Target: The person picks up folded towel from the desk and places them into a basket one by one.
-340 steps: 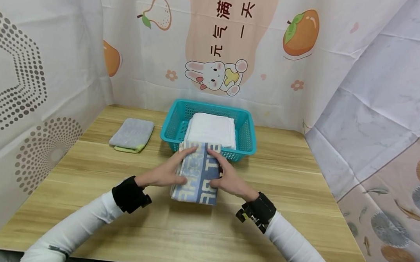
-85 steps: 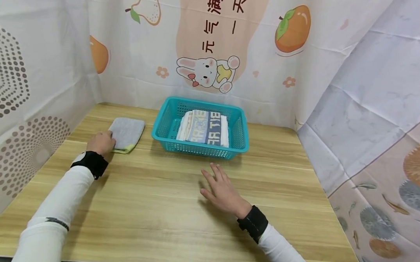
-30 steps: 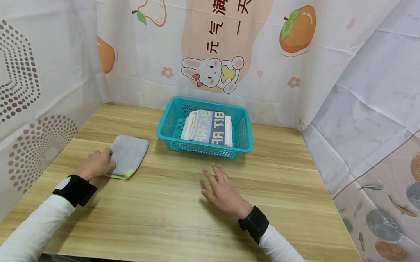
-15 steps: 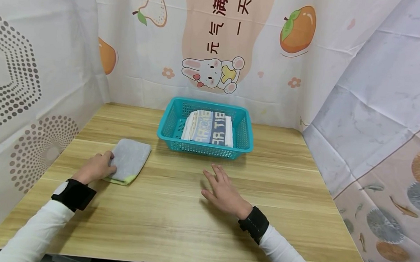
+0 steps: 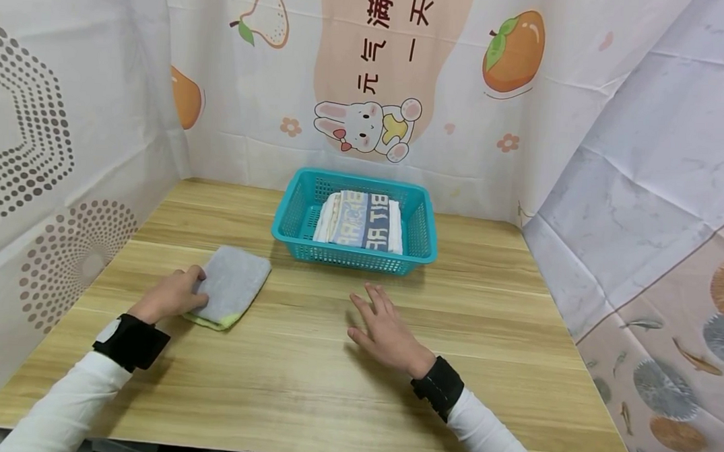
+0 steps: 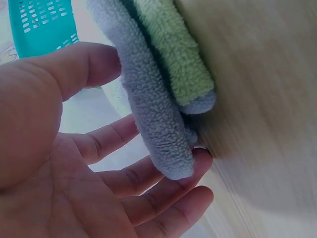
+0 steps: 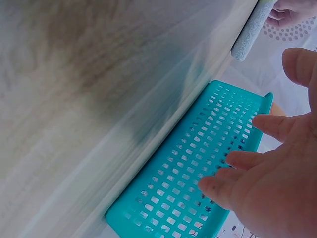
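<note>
A folded grey towel with a yellow-green edge lies on the left part of the table. At its left side my left hand grips it, the thumb on one face and the fingers round the other. In the left wrist view the fold of grey terry stands between them. My right hand holds nothing and is spread low over the table, in front of the teal basket. Inside the basket a folded blue lettered towel lies on a white towel.
The wooden table runs up to a printed curtain at the back. More hanging cloth borders the right side, and a dotted one the left.
The blue lettered towel, earlier in both hands, now lies in the basket. My left hand has moved the grey towel nearer, then slightly right. My right hand has stayed put lately.
</note>
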Available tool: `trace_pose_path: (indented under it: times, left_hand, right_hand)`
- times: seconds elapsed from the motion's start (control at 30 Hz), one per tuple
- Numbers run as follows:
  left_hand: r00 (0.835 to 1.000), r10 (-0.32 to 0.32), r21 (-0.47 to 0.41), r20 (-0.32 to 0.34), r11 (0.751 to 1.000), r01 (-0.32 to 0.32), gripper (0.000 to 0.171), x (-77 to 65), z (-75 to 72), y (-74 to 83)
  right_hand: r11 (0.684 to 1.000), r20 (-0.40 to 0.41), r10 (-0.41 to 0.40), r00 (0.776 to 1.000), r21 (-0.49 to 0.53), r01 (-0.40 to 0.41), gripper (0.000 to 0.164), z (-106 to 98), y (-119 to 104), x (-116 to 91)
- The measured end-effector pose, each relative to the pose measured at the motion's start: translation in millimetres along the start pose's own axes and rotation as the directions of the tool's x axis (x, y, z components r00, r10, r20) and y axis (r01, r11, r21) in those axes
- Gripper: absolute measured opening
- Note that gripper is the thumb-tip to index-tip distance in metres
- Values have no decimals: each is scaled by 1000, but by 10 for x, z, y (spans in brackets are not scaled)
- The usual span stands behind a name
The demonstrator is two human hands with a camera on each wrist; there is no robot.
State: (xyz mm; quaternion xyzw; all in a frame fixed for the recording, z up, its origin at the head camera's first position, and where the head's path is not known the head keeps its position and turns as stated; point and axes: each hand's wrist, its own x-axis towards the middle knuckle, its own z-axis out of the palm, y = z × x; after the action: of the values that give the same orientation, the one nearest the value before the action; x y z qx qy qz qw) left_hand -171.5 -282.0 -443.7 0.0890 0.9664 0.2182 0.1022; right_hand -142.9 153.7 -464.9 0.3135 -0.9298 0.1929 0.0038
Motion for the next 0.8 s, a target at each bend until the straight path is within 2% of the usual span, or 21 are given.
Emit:
trace_pose_path:
  times: [0.27,0.57,0.8]
  left_hand:
    - [1000,10,3,21,1000,-10,51,-9,24,83]
    - [999,-6,16,36,1000,6,52,-28,55,215]
    - [999,24,28,23,999,-24,51,-51,103,317]
  right_hand:
    - [1000,-5,4,1000,-14,-4,64,9,17,-8]
    - [1000,2,8,1000,-9,-8,64,9,14,-20]
    - [1000,-2,11,1000,-10,-11,64,8,20,-29]
